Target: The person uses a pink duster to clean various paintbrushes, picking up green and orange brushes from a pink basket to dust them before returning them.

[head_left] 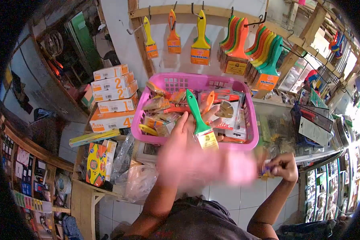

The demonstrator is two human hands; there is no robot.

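Note:
A green-handled paintbrush (193, 108) with a yellow label lies across my left hand (186, 130), in front of the pink basket. Its handle tip points up and away from me, between the thumb and the partly spread fingers. My right hand (286, 167) is closed at the right, around a small dark-blue or purple piece like a handle. A pink thing (212, 166), smeared by motion, stretches between the hands and covers part of my left wrist. Its kind and whether it joins what my right hand grips cannot be made out.
A pink plastic basket (250, 116) holds packaged brushes and tools. Orange-and-white boxes (115, 106) are stacked at left, beside a yellow-and-red box (98, 164). Paintbrushes (201, 38) hang on hooks above. A dark wire basket (313, 122) stands right, on a glass counter.

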